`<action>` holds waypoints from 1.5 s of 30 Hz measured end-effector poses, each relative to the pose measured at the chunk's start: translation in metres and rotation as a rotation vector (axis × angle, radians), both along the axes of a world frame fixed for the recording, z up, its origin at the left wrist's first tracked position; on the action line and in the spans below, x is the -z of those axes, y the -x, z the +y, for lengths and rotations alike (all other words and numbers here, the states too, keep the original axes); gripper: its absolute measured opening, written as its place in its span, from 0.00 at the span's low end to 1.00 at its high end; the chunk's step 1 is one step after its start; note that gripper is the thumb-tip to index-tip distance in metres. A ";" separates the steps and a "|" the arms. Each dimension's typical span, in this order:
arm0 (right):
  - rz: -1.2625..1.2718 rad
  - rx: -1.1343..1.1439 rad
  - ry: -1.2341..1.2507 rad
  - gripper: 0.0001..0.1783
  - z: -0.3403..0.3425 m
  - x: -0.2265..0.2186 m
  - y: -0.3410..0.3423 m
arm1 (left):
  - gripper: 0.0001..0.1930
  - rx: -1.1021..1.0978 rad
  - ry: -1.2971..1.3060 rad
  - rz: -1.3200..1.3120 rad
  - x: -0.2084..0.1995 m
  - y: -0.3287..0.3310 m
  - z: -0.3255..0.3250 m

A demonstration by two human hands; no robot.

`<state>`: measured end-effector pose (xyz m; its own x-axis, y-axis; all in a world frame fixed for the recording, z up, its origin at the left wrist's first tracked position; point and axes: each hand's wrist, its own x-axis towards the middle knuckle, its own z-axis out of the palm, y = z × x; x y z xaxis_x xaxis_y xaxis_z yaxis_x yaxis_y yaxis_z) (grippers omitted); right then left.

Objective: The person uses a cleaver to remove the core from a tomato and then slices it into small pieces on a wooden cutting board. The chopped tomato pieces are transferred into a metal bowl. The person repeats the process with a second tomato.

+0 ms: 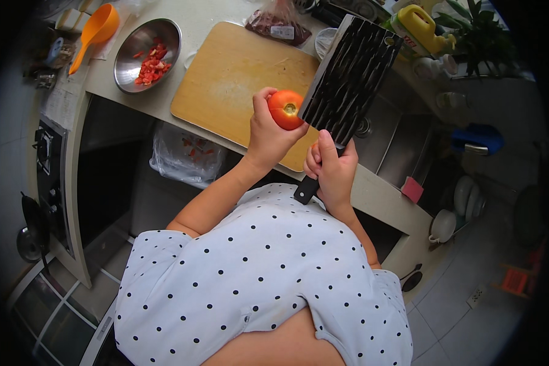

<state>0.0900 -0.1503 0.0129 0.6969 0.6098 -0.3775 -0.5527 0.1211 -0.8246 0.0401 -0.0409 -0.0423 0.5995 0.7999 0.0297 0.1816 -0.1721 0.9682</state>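
Note:
My left hand (265, 135) holds a red tomato (285, 108) in the air, its pale stem scar facing up. My right hand (332, 171) grips the black handle of a large dark cleaver (349, 76), whose broad blade stands raised beside the tomato, its edge touching or nearly touching it. Both hands hover over the near edge of a bare wooden cutting board (232, 79) on the counter.
A steel bowl (134, 52) with chopped tomato pieces sits left of the board, an orange ladle (94, 33) beyond it. A plastic bag (186, 158) with scraps hangs below the counter. A sink (396, 140) lies right, with a yellow bottle (421, 27) and packaged meat (277, 25) behind.

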 end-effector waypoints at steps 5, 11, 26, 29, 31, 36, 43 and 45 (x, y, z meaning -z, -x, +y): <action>-0.041 0.054 -0.046 0.06 0.001 -0.004 0.008 | 0.37 -0.037 -0.054 -0.045 -0.007 -0.002 -0.009; -0.051 0.090 -0.125 0.05 0.003 -0.006 0.013 | 0.37 -0.121 0.004 -0.064 -0.014 -0.006 -0.020; -0.140 0.073 -0.218 0.04 -0.003 -0.015 0.005 | 0.38 -0.131 -0.047 -0.085 -0.030 -0.014 -0.024; -0.143 0.060 -0.221 0.03 -0.003 -0.018 0.007 | 0.37 -0.128 -0.024 -0.112 -0.034 -0.014 -0.027; -0.165 0.063 -0.224 0.03 -0.004 -0.017 0.007 | 0.37 -0.143 -0.023 -0.114 -0.033 -0.014 -0.027; -0.135 0.036 -0.236 0.08 -0.007 -0.016 0.005 | 0.38 -0.163 -0.016 -0.147 -0.033 -0.015 -0.031; -0.131 0.040 -0.237 0.07 -0.009 -0.016 0.010 | 0.39 -0.206 -0.019 -0.155 -0.034 -0.013 -0.038; -0.131 0.041 -0.249 0.04 -0.010 -0.016 0.011 | 0.39 -0.213 -0.013 -0.162 -0.034 -0.012 -0.041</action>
<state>0.0788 -0.1598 0.0291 0.7559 0.6426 -0.1250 -0.4341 0.3490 -0.8305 0.0526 -0.0814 -0.0080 0.4045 0.9062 0.1229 0.0584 -0.1596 0.9854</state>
